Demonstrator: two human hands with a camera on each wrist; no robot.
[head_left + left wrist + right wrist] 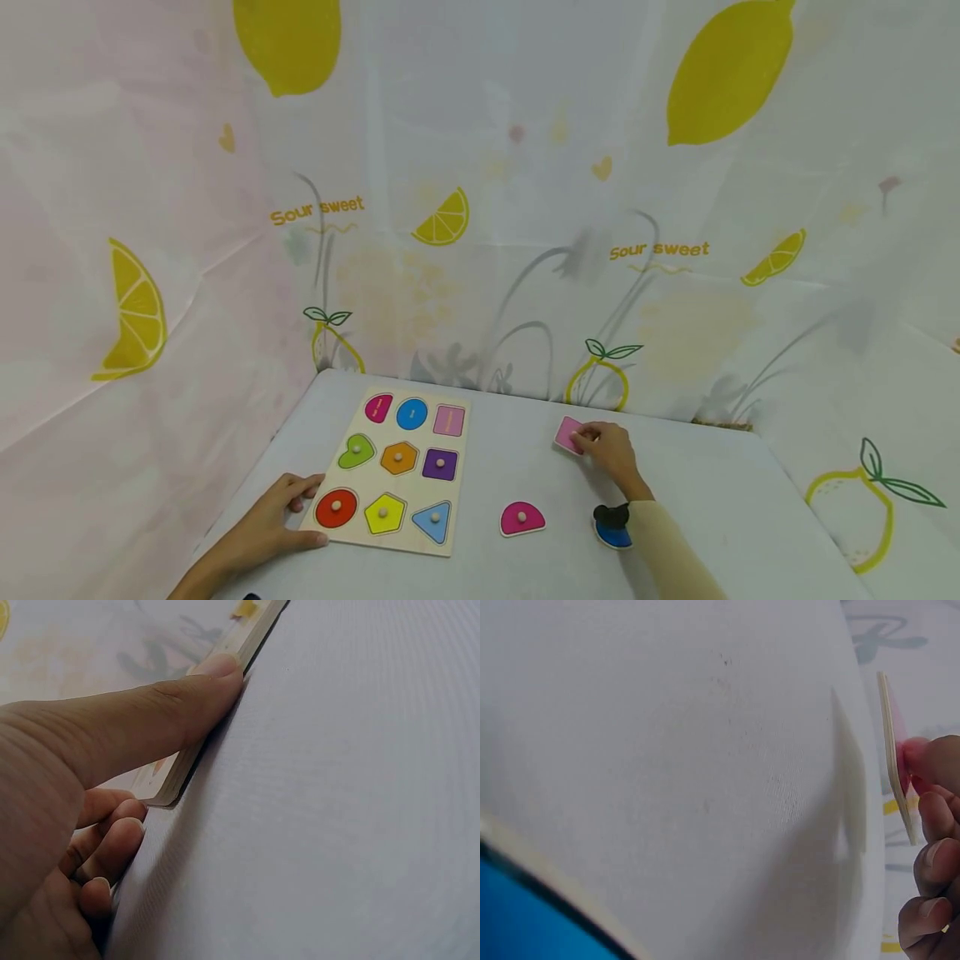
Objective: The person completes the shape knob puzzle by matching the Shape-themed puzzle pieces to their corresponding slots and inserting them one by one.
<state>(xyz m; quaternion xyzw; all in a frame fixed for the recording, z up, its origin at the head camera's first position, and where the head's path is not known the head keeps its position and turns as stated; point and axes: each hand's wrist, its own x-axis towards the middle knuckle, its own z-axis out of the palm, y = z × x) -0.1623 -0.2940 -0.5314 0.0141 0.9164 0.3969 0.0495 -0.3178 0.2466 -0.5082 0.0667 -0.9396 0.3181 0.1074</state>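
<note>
A wooden knob puzzle board (337, 543) lies on the left of the table. Its lower left corner is held by my left hand (262, 525), thumb along the front edge and fingers by the left side; the left wrist view shows the thumb (172, 712) on that edge. Raised off the table, a pink square puzzle piece (567, 432) is pinched by its knob in my right hand (609, 454). In the right wrist view the piece (889, 742) appears edge-on. A magenta semicircle piece (522, 521) lies between board and right arm. A blue piece (613, 537) sits partly under the right wrist.
Knobbed pieces fill the board's lower two rows, such as the orange hexagon (400, 457). The top row has knobless printed shapes: semicircle, blue circle (412, 413), pink square (449, 420). Lemon-printed cloth (510, 275) stands behind the white table (697, 500).
</note>
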